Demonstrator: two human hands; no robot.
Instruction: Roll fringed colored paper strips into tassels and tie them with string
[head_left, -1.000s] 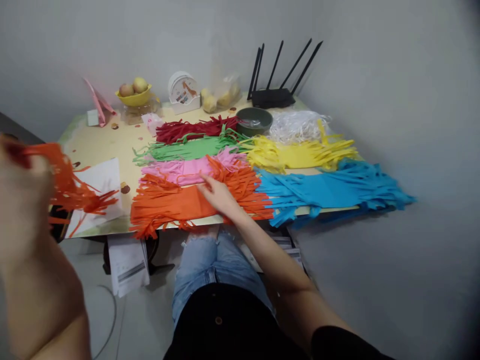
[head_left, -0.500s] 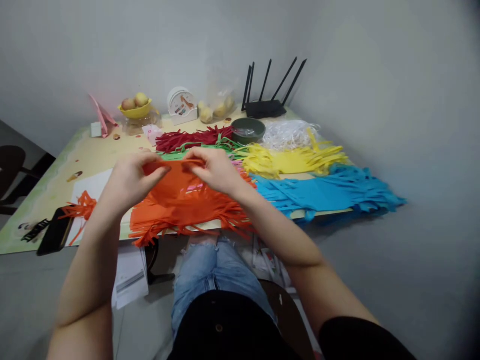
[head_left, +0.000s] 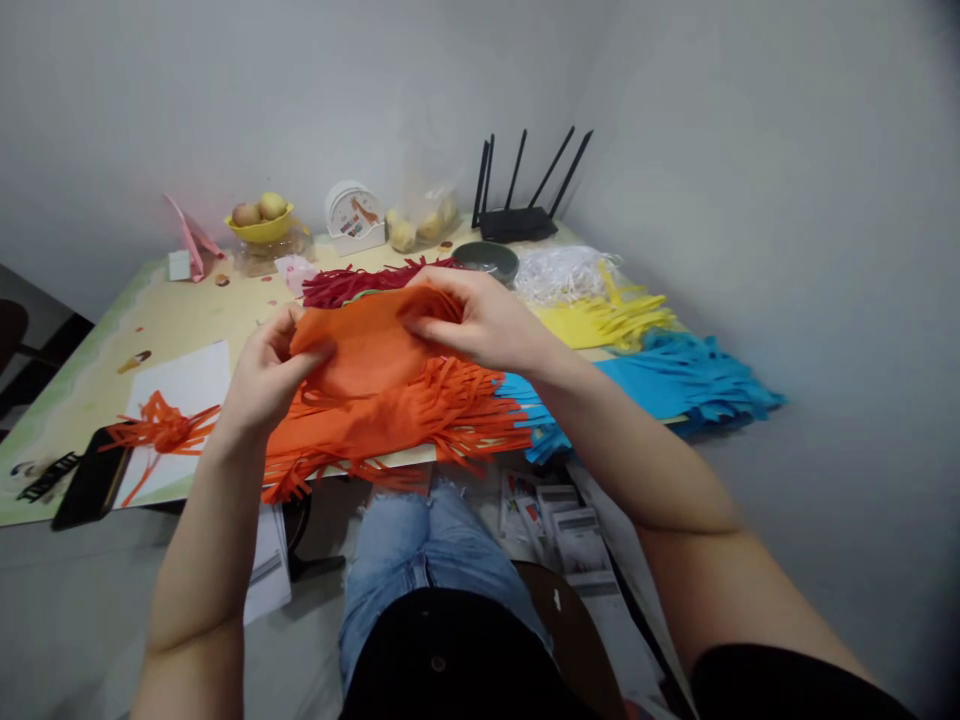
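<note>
Between my two hands a piece of orange felt-like fabric (head_left: 367,340) is held up over the table. My left hand (head_left: 274,370) pinches its left end, thumb in front. At its right end my right hand (head_left: 472,315) grips the fabric, which bunches into folds under the fingers. Just below lies a stack of orange fringed fabric (head_left: 375,425), its cut strips spilling over the table's front edge. To the left, a knotted bunch of orange strips (head_left: 161,428) rests on white paper (head_left: 187,372) and partly on a black phone (head_left: 94,480).
Blue fringed fabric (head_left: 660,385), yellow fringed fabric (head_left: 607,322) and dark red fringed fabric (head_left: 360,283) lie around. Behind them stand a dark green bowl (head_left: 487,262), white strips (head_left: 566,272), a black router (head_left: 517,223) and a yellow fruit bowl (head_left: 260,230).
The orange fabric has been raised and turned so its flat face shows. My right hand has moved right and up, bunching its end; the hands are farther apart. The view has shifted slightly.
</note>
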